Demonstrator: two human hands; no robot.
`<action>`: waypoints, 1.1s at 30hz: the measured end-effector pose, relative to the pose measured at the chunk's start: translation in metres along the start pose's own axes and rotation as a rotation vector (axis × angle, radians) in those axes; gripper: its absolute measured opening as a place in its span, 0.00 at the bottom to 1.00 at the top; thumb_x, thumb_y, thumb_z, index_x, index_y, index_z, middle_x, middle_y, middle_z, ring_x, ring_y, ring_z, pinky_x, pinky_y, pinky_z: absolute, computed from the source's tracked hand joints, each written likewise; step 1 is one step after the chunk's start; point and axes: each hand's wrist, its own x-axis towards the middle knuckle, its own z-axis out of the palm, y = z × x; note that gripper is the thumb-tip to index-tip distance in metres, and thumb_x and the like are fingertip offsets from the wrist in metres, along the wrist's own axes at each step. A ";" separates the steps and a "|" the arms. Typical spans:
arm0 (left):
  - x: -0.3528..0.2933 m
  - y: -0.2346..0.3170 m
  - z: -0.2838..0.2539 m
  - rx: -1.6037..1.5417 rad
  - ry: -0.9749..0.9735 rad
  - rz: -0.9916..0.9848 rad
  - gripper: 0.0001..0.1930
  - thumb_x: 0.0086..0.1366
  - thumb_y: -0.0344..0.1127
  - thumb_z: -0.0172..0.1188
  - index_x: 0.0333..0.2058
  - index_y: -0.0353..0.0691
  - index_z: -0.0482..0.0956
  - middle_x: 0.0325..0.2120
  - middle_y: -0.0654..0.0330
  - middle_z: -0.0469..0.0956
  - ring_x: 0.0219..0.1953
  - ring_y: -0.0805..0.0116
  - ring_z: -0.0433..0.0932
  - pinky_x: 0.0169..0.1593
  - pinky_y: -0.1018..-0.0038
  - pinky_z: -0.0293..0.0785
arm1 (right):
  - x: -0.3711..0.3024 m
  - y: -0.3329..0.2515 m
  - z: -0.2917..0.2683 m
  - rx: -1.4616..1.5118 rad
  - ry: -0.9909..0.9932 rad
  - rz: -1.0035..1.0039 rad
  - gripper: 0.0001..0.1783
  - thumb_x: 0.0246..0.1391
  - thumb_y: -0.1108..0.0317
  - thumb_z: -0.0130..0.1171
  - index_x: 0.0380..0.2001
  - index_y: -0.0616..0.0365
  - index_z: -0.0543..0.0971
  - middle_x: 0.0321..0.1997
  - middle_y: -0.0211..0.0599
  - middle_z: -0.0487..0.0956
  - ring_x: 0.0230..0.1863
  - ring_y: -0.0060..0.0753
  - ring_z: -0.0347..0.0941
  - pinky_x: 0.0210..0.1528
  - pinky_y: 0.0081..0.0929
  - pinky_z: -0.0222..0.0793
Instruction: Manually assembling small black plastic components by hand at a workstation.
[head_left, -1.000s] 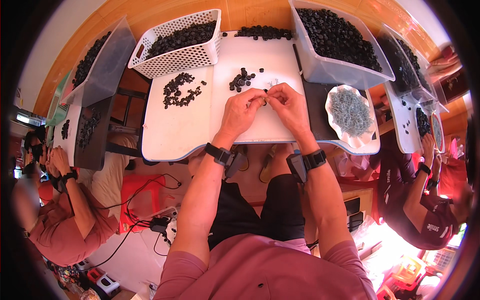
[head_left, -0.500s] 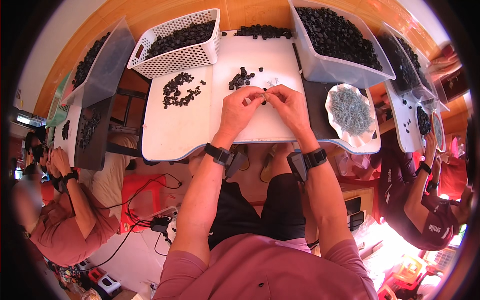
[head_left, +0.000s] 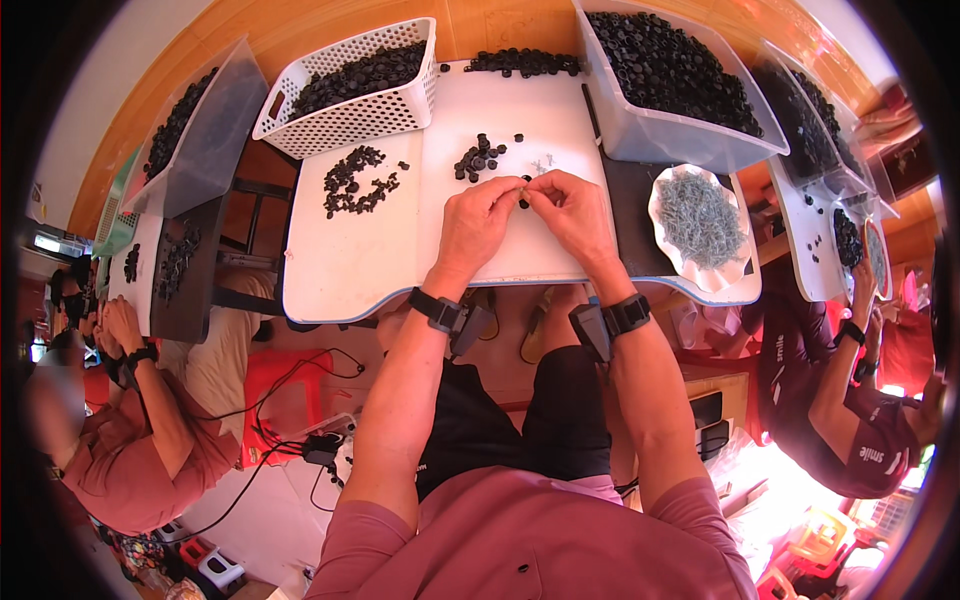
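Note:
My left hand (head_left: 474,226) and my right hand (head_left: 572,220) meet over the white table, thumbs and forefingers pinched together. A small black plastic part (head_left: 523,203) shows between their fingertips, mostly covered by them. Whatever else the right fingertips pinch is too small to make out. Just beyond my hands lies a loose cluster of round black caps (head_left: 478,160). A few thin silvery metal pieces (head_left: 542,161) lie beside it. Farther left, smaller black parts (head_left: 358,182) are spread on the table (head_left: 375,255).
A white perforated basket (head_left: 345,125) and a clear bin (head_left: 690,145), both full of black parts, stand at the back. More black caps (head_left: 525,62) line the far edge. On the right, a scalloped white dish (head_left: 690,275) holds thin metal pieces. Co-workers sit on both sides.
My fingertips have shifted slightly around the small part, and the two hands remain together in nearly the same place. The piles on the table look the same.

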 end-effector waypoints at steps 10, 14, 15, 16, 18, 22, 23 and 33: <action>0.001 0.002 -0.001 -0.166 -0.049 -0.090 0.07 0.67 0.26 0.63 0.43 0.38 0.86 0.33 0.58 0.88 0.34 0.73 0.85 0.40 0.76 0.79 | 0.000 0.006 0.002 0.115 0.011 0.009 0.09 0.55 0.68 0.69 0.35 0.63 0.87 0.29 0.38 0.87 0.29 0.25 0.82 0.36 0.24 0.78; 0.001 0.003 0.000 -0.113 -0.034 -0.112 0.07 0.66 0.24 0.64 0.42 0.38 0.86 0.34 0.58 0.88 0.35 0.72 0.85 0.39 0.76 0.80 | 0.000 0.007 0.001 0.128 0.005 0.050 0.09 0.55 0.68 0.70 0.35 0.64 0.87 0.29 0.37 0.87 0.29 0.22 0.82 0.36 0.23 0.77; 0.001 0.004 0.000 -0.070 -0.006 -0.043 0.07 0.65 0.24 0.65 0.41 0.38 0.86 0.34 0.58 0.88 0.34 0.71 0.85 0.39 0.75 0.80 | -0.001 0.007 0.000 0.106 0.009 0.041 0.09 0.55 0.68 0.70 0.35 0.63 0.87 0.29 0.37 0.87 0.29 0.22 0.82 0.35 0.23 0.77; 0.001 0.002 0.000 -0.024 0.023 0.025 0.07 0.63 0.23 0.66 0.40 0.38 0.86 0.34 0.58 0.87 0.34 0.70 0.85 0.38 0.75 0.80 | -0.001 0.006 0.001 0.087 0.012 0.031 0.09 0.55 0.68 0.70 0.35 0.63 0.87 0.29 0.37 0.87 0.29 0.23 0.82 0.35 0.23 0.77; 0.001 0.000 -0.002 0.007 0.036 0.041 0.07 0.62 0.24 0.67 0.39 0.38 0.87 0.34 0.57 0.87 0.33 0.70 0.85 0.38 0.75 0.80 | -0.001 0.004 0.001 0.061 0.004 0.030 0.09 0.55 0.68 0.70 0.35 0.62 0.87 0.29 0.37 0.87 0.29 0.23 0.82 0.35 0.23 0.77; -0.001 -0.001 -0.002 0.043 0.056 0.030 0.06 0.62 0.26 0.69 0.38 0.37 0.87 0.33 0.56 0.87 0.32 0.69 0.85 0.38 0.74 0.80 | -0.001 0.003 0.001 0.002 -0.003 0.020 0.09 0.54 0.67 0.70 0.35 0.61 0.87 0.29 0.38 0.87 0.28 0.26 0.82 0.35 0.24 0.77; -0.001 -0.001 -0.002 0.044 0.056 0.029 0.06 0.62 0.26 0.69 0.38 0.37 0.87 0.33 0.56 0.87 0.32 0.69 0.85 0.38 0.74 0.80 | -0.001 0.003 0.001 0.003 -0.003 0.020 0.09 0.54 0.67 0.70 0.35 0.61 0.87 0.29 0.38 0.87 0.28 0.26 0.82 0.35 0.24 0.77; 0.000 -0.006 -0.002 -0.210 -0.060 -0.175 0.05 0.65 0.26 0.68 0.39 0.36 0.87 0.34 0.60 0.88 0.35 0.76 0.85 0.42 0.77 0.80 | 0.002 0.008 -0.001 0.058 0.010 0.039 0.08 0.55 0.68 0.68 0.35 0.62 0.86 0.28 0.38 0.86 0.28 0.27 0.81 0.35 0.25 0.77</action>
